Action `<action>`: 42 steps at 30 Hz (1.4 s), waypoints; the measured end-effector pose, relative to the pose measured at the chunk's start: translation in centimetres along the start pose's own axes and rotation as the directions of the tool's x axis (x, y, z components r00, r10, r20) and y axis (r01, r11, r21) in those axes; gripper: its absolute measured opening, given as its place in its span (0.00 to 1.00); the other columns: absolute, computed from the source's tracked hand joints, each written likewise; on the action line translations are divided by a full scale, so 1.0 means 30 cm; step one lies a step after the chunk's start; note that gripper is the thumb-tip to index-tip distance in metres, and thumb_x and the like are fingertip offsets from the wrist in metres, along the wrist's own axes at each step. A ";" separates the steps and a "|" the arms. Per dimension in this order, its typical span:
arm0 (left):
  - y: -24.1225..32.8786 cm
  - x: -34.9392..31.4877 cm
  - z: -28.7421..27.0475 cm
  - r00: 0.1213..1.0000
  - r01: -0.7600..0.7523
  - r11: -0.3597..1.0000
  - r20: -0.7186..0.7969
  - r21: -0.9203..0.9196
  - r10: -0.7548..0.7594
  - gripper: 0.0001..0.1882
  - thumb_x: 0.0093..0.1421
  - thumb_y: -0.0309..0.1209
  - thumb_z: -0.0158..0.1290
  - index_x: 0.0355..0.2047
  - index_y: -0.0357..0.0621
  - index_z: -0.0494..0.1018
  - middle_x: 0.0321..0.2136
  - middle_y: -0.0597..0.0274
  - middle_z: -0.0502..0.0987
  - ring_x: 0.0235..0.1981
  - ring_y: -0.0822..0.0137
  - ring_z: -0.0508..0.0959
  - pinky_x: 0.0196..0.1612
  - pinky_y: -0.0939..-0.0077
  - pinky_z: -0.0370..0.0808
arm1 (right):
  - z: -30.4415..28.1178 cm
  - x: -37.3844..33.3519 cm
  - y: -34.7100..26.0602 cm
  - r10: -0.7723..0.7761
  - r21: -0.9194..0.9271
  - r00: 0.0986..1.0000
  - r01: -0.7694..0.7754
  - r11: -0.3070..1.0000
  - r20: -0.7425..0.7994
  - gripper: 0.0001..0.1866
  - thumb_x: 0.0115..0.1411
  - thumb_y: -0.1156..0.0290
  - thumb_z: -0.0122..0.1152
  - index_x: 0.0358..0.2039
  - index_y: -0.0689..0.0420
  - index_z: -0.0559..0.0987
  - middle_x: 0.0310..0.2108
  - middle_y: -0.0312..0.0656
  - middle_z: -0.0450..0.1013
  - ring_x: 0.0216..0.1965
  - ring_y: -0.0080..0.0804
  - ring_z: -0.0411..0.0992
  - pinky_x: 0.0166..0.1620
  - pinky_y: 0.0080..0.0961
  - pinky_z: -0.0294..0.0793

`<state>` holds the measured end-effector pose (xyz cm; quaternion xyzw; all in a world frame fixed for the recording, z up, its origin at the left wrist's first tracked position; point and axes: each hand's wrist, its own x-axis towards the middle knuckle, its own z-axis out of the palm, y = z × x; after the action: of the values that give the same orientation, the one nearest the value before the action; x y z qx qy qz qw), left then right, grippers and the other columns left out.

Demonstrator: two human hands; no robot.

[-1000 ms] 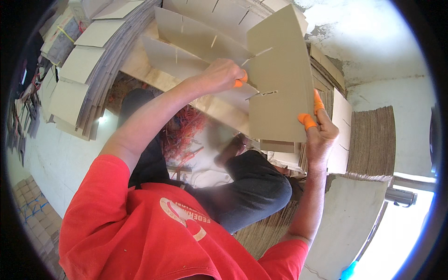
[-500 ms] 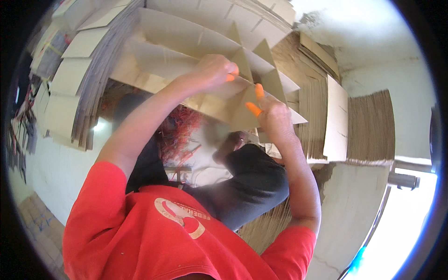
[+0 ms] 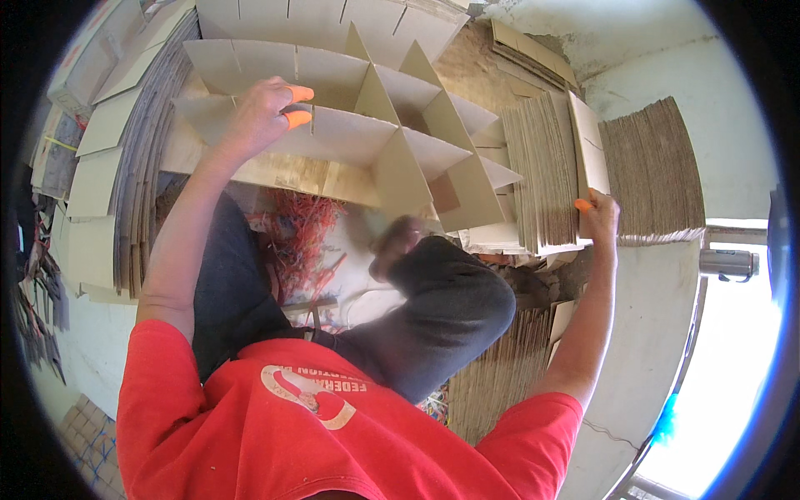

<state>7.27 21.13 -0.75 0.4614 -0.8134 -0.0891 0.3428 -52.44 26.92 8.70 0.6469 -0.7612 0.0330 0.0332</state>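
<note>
A partly assembled cardboard divider grid (image 3: 333, 133) stands in front of me, its two long slotted strips crossed by two shorter pieces at the right end. My left hand (image 3: 265, 117), with orange covers on its fingertips, pinches the top edge of the nearer long strip beside a slot. Off to the right, my right hand (image 3: 600, 217) closes on the near end of a slotted cardboard piece (image 3: 588, 137) at the side of an upright stack. One orange-covered fingertip of that hand shows against the piece; the other fingers are partly hidden.
Stacked cardboard pieces stand at the left (image 3: 154, 125) and right (image 3: 654, 171). Long slotted sheets (image 3: 317, 21) lie at the back. The grid rests on a wooden board (image 3: 325, 177). Red shredded strands (image 3: 300, 242) lie below. Another cardboard stack (image 3: 492, 375) is by my right knee.
My left hand has slid left along the long strip. My right hand has left the grid's crossing piece and reached right to the upright stack. The view has shifted somewhat.
</note>
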 end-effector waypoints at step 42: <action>-0.115 -0.057 -0.051 0.996 0.040 0.999 -0.084 -0.012 -0.041 0.08 0.48 0.21 0.59 0.31 0.42 0.80 0.26 0.48 0.79 0.31 0.47 0.79 0.32 0.56 0.74 | -0.289 -0.057 -1.264 -0.396 0.814 0.914 0.298 0.498 -0.092 0.29 0.52 0.88 0.57 0.57 0.63 0.73 0.40 0.42 0.79 0.37 0.17 0.73 0.42 0.17 0.74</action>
<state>11.21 20.85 -2.02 0.4792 -0.7883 -0.0809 0.3774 -14.68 23.29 17.45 0.7287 -0.5142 0.3367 -0.3020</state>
